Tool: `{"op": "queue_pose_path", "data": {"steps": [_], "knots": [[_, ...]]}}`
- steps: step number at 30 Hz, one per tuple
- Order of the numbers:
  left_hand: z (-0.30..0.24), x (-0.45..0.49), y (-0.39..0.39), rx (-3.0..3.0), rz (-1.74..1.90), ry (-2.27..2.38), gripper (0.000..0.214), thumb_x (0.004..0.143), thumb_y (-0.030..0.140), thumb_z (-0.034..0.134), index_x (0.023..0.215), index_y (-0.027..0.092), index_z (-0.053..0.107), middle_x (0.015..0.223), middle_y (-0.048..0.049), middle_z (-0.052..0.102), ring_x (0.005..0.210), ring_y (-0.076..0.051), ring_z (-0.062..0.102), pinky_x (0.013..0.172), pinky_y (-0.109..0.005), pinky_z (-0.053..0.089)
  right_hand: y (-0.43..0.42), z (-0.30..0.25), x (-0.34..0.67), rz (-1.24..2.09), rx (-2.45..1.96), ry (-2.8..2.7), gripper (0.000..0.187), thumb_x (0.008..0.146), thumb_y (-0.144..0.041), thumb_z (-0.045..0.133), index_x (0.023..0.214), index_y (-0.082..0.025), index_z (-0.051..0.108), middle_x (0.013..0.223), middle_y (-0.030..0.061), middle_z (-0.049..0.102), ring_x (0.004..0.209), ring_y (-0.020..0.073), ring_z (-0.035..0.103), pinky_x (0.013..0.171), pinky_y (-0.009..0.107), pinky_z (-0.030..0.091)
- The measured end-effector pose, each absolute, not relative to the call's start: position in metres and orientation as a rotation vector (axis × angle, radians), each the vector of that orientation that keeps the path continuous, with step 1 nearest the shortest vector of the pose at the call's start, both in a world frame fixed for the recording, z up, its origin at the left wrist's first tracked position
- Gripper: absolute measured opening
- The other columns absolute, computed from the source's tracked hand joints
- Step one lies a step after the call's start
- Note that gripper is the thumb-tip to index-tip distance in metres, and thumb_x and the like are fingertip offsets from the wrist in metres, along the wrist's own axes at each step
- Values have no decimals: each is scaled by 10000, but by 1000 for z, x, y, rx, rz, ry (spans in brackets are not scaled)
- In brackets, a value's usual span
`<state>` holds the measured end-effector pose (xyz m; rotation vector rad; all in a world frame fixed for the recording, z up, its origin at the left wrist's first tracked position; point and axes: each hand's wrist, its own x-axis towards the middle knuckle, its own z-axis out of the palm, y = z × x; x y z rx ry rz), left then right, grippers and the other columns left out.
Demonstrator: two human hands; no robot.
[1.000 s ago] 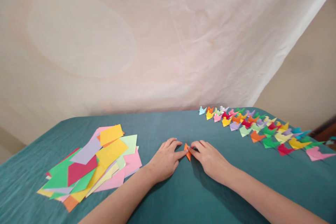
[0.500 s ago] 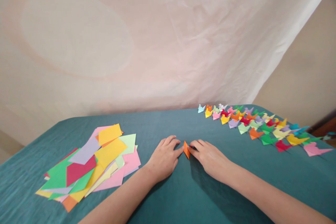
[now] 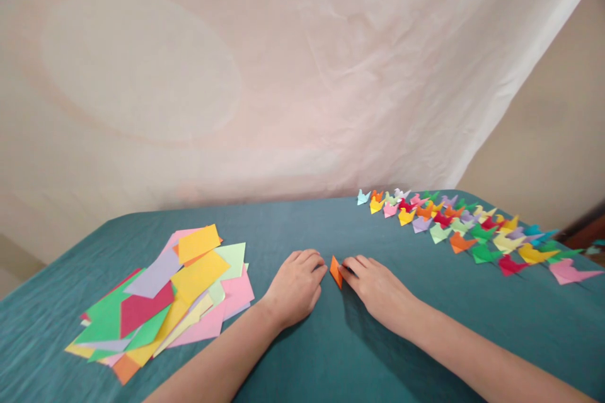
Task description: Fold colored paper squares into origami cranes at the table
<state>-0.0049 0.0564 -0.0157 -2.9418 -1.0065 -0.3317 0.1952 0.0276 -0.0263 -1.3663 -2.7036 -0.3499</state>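
Note:
A small folded orange paper piece [image 3: 336,271] lies on the teal tablecloth [image 3: 331,352] between my hands. My right hand [image 3: 375,289] rests beside it with its fingertips pressed on the paper's right edge. My left hand [image 3: 295,286] lies palm down just left of the paper, fingers curled loosely, a small gap away from it and holding nothing.
A loose pile of coloured paper sheets [image 3: 165,293] lies at the left. Several small folded paper figures [image 3: 463,230] stand in rows at the right, running to the table's right edge. A pale cloth backdrop [image 3: 236,75] hangs behind the table.
My left fingertips have drawn back from the orange paper, which they touched earlier. The right hand stays on it. The paper has shifted slightly.

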Motion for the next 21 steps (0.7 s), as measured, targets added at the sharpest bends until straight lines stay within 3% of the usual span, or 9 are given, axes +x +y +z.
{"op": "queue_pose_path", "data": {"steps": [6, 21], "knots": [[-17, -4, 56, -2968, -340, -973, 305, 811, 123, 484, 1101, 163, 567, 1102, -77, 569, 1125, -224, 453, 978, -367, 357, 29, -34, 197, -343, -1299, -2624, 252, 839, -38, 460, 1014, -118, 622, 967, 96, 584, 858, 208, 523, 731, 334, 450], [-17, -4, 57, -3002, -365, -964, 338, 799, 104, 465, 1121, 155, 557, 1104, -89, 562, 1128, -226, 451, 976, -374, 370, 24, -41, 198, -345, -1285, -2546, 342, 887, -78, 420, 1208, -134, 524, 1091, 102, 600, 926, 212, 528, 810, 354, 408]]}}
